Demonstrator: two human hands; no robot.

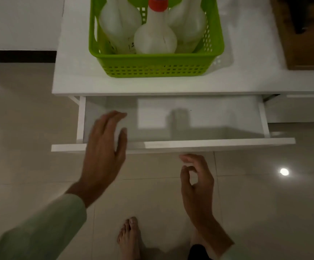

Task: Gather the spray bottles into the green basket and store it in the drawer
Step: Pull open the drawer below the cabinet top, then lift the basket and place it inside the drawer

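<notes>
While the drawer point(173, 145) stands open, both empty hands hover.

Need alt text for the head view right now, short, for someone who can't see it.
A green basket holding three spray bottles sits on a white cabinet top above an open, empty drawer. Both bare hands are empty: the left hand over the drawer's front edge, the right hand just before it.

White cabinet top point(73, 76), green basket point(156, 66) standing on it, three spray bottles point(155, 37) upright inside, tiled floor point(30, 119) below
</notes>
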